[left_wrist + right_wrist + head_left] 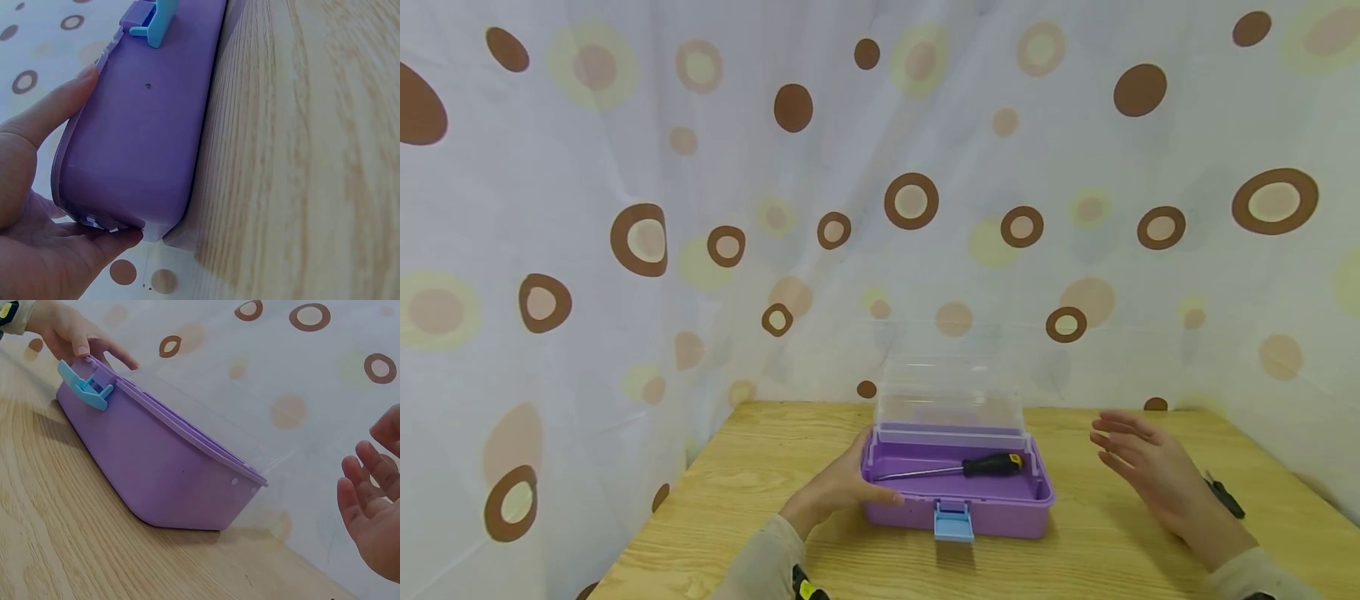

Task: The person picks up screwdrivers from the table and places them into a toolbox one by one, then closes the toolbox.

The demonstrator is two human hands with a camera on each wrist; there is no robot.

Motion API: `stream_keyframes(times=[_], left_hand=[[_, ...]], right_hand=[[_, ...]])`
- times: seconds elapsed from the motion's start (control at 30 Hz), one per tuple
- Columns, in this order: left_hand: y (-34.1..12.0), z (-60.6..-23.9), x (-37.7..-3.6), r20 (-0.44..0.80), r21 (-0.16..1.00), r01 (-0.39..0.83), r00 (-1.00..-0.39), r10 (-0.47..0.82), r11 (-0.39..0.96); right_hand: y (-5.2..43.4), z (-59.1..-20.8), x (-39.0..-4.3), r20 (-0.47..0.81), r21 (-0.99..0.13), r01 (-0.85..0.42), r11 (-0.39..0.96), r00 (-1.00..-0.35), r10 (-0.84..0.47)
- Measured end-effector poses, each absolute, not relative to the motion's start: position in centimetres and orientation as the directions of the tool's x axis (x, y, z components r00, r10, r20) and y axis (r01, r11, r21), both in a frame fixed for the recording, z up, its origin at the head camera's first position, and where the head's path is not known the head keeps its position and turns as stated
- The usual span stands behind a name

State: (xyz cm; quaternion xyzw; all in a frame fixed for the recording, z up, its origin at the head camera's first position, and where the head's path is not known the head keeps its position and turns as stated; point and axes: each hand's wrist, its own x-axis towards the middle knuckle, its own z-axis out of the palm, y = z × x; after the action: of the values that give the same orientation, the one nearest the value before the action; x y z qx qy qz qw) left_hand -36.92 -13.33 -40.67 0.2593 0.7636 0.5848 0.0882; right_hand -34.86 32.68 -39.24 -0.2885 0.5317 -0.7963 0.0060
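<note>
Box: we have a purple plastic toolbox, rectangular with rounded corners, on the pale wood-grain table, its front wall facing us.
Lid: clear, see-through plastic, standing raised along the toolbox's back edge.
Latch: light blue plastic flap, mid-front of the toolbox, tilted outward from the wall.
Inside the box: we note one screwdriver with a black-and-yellow handle and slim metal shaft, lying lengthwise, handle toward the right end, tip toward the left.
Left hand: at the toolbox's left end; thumb over the front rim, fingers wrapped around the end wall, so we record them clamped on the box.
Left cuff: pale beige sleeve, with a black-and-yellow band at its edge.
Right hand: raised in the air to the right of the toolbox, apart from it; fingers loosely bent, small gaps between them, palm turned toward the box.
Far right: a small dark-handled tool on the table, partly behind the right hand; we cannot tell its type.
Backdrop: white curtain with brown, peach and yellow-green spots and rings.
</note>
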Motion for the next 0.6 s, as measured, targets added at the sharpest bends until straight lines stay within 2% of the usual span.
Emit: stream_keyframes(times=[0.23,0.47,0.6], left_hand=[[-13.3,-40.7,-37.0,0.169,0.942,0.291,-0.844,0.509,0.169],[-13.4,-40.8,-37.0,0.179,0.936,0.305,-0.84,0.511,0.173],[-13.4,-40.8,-37.0,0.177,0.937,0.304,-0.84,0.512,0.175]], right_hand=[[34.5,-39.5,-34.4,0.435,-0.87,-0.311,-0.383,-0.849,-0.3],[36.4,-39.9,-34.1,0.494,-0.818,-0.285,-0.5,-0.794,-0.355],[37.2,-40.1,-34.0,0.497,-0.806,-0.272,-0.526,-0.794,-0.351]])
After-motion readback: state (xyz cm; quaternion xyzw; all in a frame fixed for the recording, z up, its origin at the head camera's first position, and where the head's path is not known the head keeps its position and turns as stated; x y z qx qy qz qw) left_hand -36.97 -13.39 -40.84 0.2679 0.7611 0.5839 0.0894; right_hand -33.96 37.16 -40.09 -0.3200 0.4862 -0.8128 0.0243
